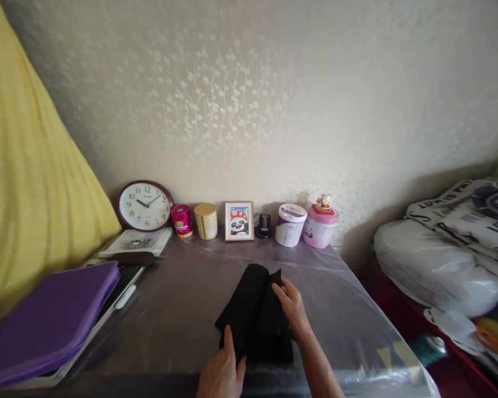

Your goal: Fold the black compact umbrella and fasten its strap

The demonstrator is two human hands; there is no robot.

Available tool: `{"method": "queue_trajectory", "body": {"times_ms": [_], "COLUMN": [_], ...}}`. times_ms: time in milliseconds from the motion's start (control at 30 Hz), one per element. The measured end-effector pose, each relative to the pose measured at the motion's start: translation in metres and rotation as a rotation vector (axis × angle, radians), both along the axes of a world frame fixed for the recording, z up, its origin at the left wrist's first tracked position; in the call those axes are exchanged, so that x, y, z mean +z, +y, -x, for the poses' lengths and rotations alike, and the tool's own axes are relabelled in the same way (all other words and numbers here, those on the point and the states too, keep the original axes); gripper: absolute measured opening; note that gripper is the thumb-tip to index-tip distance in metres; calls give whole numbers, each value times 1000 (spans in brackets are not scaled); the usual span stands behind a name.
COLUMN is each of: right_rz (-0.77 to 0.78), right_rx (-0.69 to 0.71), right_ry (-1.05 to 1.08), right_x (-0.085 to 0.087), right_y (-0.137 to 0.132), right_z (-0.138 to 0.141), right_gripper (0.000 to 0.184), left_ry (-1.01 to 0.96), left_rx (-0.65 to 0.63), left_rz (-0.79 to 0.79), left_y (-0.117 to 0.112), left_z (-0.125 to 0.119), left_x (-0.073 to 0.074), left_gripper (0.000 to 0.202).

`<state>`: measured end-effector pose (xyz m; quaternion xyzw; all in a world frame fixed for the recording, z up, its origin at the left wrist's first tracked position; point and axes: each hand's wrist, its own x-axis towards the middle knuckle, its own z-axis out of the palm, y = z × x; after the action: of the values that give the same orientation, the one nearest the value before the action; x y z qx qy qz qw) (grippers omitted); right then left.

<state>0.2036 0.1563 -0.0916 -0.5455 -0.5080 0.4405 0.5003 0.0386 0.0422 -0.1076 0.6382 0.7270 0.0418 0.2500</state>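
So the black folded cloth (244, 309) is lying on the near half of the plastic-covered surface (178, 309), a bit right of the middle, with a notch at its far end where two flaps split apart. The right hand (292, 307) has its grip pinching the outer edge of the right flap, thumb on top and fingers round the far side. The left hand (222, 370) is down at the near left corner, index finger pointing up along the cloth; honestly can't tell if that grip is pinching any fabric or just touching it. Room-wise, there's a decent stretch of surface past the cloth before you hit the row along the wall: wall clock (145, 205), magenta can (181, 221), yellow tin (206, 221), framed panda picture (239, 221), white and purple canister (290, 225) and pink tub (319, 228). On the left the purple folder (53, 318) takes up that side, with a small white object (125, 297) just beside it, well apart from the cloth. Right edge of the surface slants out toward the near corner, also well apart from the right hand, and past it sits a stuffed white plastic bag (435, 265). Tightest bit is the near edge, since the cloth's close to it.
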Motion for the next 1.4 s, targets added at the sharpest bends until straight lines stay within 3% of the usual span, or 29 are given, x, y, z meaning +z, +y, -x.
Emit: {"method": "queue_trajectory", "body": {"times_ms": [100,267,500,600,867,1067,1267,1400], "right_rz": [7,7,-40,-31,-104,-329,-494,-601], "right_rx": [49,28,52,102,236,268,492,547], "right_ry": [0,-138,-649,-770,-758,-875,-722,-643], "right_x": [6,2,-1,1,1,-2,2,1], "right_y": [10,22,27,27,19,0,-20,-37], "right_z": [18,49,74,77,79,82,65,50], "right_gripper": [49,49,44,43,35,31,28,26], "left_ry": [9,5,-6,13,-151,-15,17,41], "left_rx": [-22,-40,-26,-10,-14,-105,-125,-105], "left_rz": [21,52,29,5,-156,-52,10,40], "left_y": [1,2,3,-1,-15,-7,-4,-5], "left_z": [0,0,0,1,11,8,5,5], "left_x": [-1,-1,1,3,1,2,-2,-1], "left_gripper": [60,62,61,60,72,71,71,67]}}
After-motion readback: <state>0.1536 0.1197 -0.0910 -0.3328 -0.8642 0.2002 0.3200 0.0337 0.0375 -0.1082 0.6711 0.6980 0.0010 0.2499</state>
